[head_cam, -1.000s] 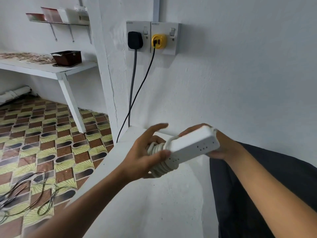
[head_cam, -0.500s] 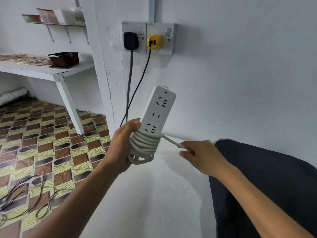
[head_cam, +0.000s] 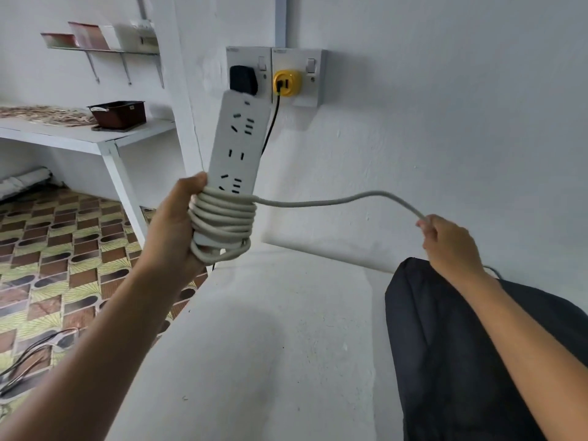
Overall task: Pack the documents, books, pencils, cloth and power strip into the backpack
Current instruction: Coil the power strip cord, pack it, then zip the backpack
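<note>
A white power strip (head_cam: pixel 239 144) stands upright in the air in front of the wall sockets, its grey-white cord coiled several times around its lower end. My left hand (head_cam: pixel 173 224) grips that coiled end. One loose stretch of the cord (head_cam: pixel 337 202) runs out to the right, where my right hand (head_cam: pixel 447 241) pinches it between the fingers. Below my right arm, a black backpack (head_cam: pixel 445 345) lies on the white table (head_cam: pixel 254 361) at the right. Documents, books, pencils and cloth are not in view.
Two wall sockets (head_cam: pixel 299 78) hold a black plug and a yellow adapter with dark cables hanging down. A white side table (head_cam: pixel 95 138) at the left carries a dark tray (head_cam: pixel 117 114). Loose cables (head_cam: pixel 35 354) lie on the patterned floor.
The power strip went from lying across both hands to upright in my left hand, then rose higher. My right hand let go of the strip, took the cord and drew it out to the right.
</note>
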`<state>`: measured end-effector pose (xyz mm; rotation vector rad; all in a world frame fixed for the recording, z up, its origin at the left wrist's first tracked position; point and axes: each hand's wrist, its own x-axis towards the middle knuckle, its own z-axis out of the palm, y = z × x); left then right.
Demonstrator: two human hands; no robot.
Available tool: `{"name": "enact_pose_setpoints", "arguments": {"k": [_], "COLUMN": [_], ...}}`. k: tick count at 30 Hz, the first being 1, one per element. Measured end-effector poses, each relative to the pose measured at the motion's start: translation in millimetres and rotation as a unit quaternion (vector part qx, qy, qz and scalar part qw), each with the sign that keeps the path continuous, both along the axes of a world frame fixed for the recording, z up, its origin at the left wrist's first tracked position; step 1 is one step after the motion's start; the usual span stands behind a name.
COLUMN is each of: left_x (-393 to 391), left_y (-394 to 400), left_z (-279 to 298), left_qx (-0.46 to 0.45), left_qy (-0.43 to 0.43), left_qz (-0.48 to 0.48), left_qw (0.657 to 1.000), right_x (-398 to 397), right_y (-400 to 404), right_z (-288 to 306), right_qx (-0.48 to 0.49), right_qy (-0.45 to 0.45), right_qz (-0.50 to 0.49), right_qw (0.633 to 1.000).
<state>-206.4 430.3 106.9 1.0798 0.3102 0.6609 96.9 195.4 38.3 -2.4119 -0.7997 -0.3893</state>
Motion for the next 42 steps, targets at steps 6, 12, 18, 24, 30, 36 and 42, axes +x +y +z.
{"name": "enact_pose_setpoints", "arguments": {"k": [6, 12, 18, 24, 30, 36, 42], "left_x": [18, 36, 46, 71, 96, 123, 145], "left_y": [-5, -20, -25, -61, -108, -162, -220], "left_z": [-37, -52, -40, -27, -19, -18, -19], "left_qx": [0.069, 0.090, 0.071, 0.112, 0.142, 0.183, 0.298], "left_qy": [0.102, 0.106, 0.085, 0.077, 0.066, 0.052, 0.044], "left_qz": [0.088, 0.085, 0.080, 0.017, -0.063, -0.102, -0.049], "left_qw": [0.989, 0.987, 0.991, 0.991, 0.986, 0.976, 0.952], "right_x": [-58, -132, -159, -160, -135, -141, -140], "right_y": [-6, -20, -43, -53, -69, -96, -144], "right_z": [66, 77, 58, 22, 50, 44, 29], "right_qx": [0.012, -0.120, -0.341, -0.342, 0.324, 0.395, 0.383], "right_qy": [-0.080, 0.070, 0.305, 0.211, 0.372, 0.535, 0.521], "right_qz": [0.093, 0.204, 0.272, 0.201, 0.102, 0.109, 0.101], "right_qw": [0.992, 0.969, 0.847, 0.894, 0.864, 0.739, 0.756]}}
